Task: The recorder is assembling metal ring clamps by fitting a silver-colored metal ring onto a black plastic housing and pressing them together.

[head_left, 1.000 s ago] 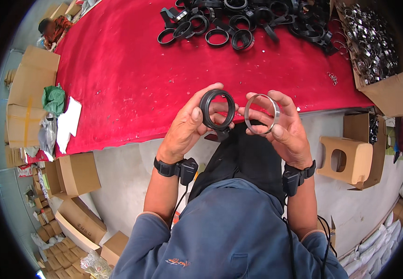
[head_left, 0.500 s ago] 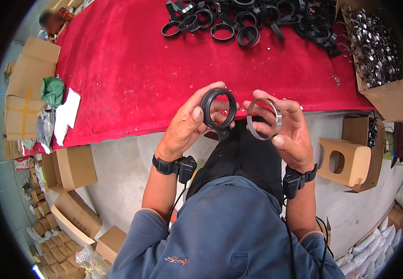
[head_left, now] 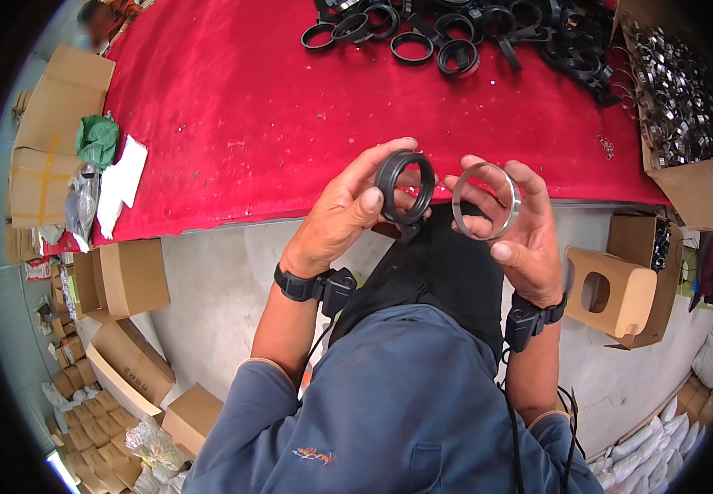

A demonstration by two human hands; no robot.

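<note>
My left hand point(head_left: 336, 208) grips a black plastic ring point(head_left: 385, 183) from its left side, thumb at the near edge and fingers behind. In my right hand point(head_left: 529, 235) a thin shiny metal ring point(head_left: 514, 202) is held by the fingers and thumb, its opening facing the black ring. The two rings are apart, with a small gap between them. Both hands are above the near edge of the red-covered table point(head_left: 291, 123). Part of the fingers on each hand shows through the rings.
A pile of black rings point(head_left: 412, 48) lies at the table's far side. A carton point(head_left: 698, 193) of metal rings stands at the right. At left are a cardboard box point(head_left: 39, 189), a green bag point(head_left: 97, 140) and white sheet point(head_left: 123, 185). Open cartons point(head_left: 138, 276) stand below.
Both hands have shifted slightly to the right in the picture, each still with its ring. The table and boxes have also shifted in view.
</note>
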